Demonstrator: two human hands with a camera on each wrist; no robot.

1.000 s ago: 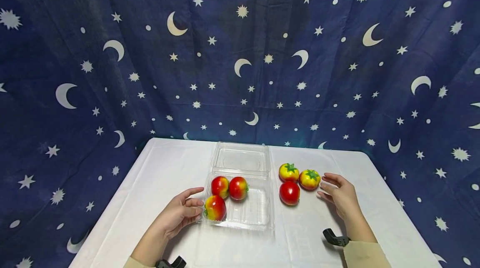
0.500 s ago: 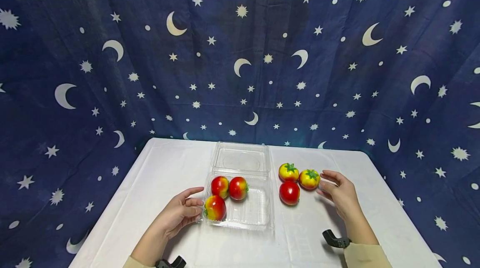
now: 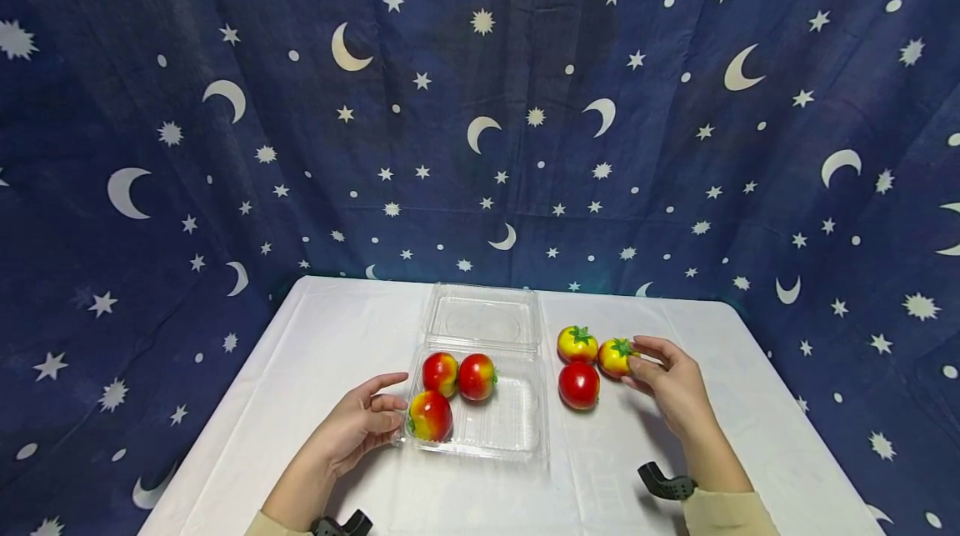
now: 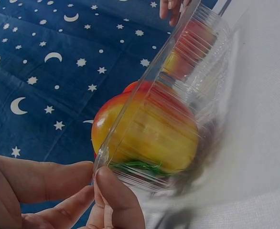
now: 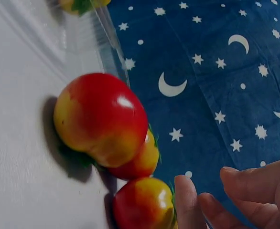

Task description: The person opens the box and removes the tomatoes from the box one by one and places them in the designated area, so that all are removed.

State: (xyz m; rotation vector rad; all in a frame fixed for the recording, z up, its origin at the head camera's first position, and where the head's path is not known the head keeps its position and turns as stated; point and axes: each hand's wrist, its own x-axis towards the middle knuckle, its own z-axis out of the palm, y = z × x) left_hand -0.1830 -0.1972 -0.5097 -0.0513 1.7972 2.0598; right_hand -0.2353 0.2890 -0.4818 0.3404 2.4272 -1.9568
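A clear plastic clamshell container [image 3: 510,415] lies with its lid folded back. Three red-and-yellow toy tomatoes sit in its base, the nearest tomato [image 4: 149,133] against the left wall. My left hand [image 3: 356,428] pinches the left rim between thumb and finger, clearest in the left wrist view. To the right of the container, a yellow-topped tomato [image 3: 615,358] with a green calyx stands on the cloth. My right hand [image 3: 672,382] is at its right side, thumb and fingers spread about it. In the right wrist view the thumb [image 5: 185,202] overlaps its edge; the fingers are not visibly closed round it.
Beside that tomato are another yellow-topped tomato [image 3: 576,345] and a mostly red tomato [image 3: 579,387], close together. The container's lid [image 3: 483,315] lies flat toward the back. A white cloth [image 3: 345,319] covers the table, and a blue star-patterned curtain [image 3: 480,169] hangs behind it.
My right hand has moved left, and its thumb and fingers now come over the right side of the yellow-topped tomato. The left hand and container have stayed in place.
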